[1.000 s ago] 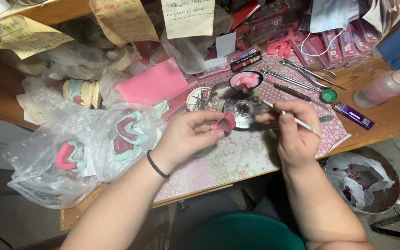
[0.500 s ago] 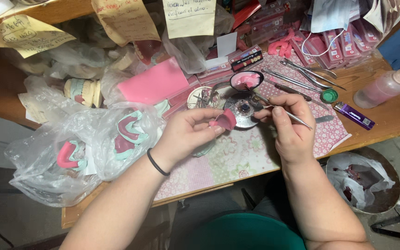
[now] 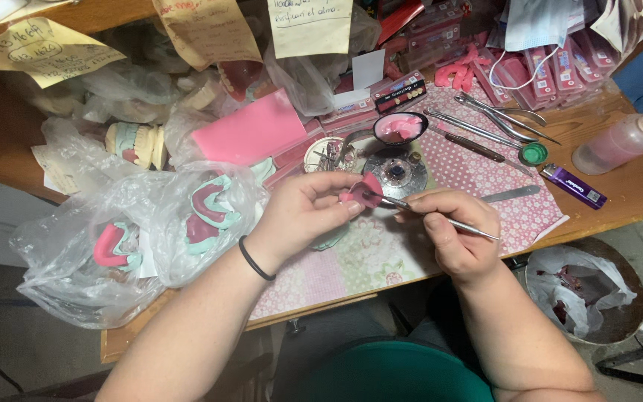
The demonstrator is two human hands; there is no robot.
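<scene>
Left hand pinching pink wax piece between thumb and fingertips, holding it above patterned mat. Right hand closing around thin metal tool, gripping it pen-style, tip touching wax piece. Round burner sitting just behind hands. Plastic bags with pink-and-green moulds lying left of left hand.

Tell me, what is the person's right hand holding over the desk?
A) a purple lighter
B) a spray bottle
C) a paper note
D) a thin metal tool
D: the right hand grips a thin metal tool, its tip at the pink wax piece pinched in the left hand.
</scene>
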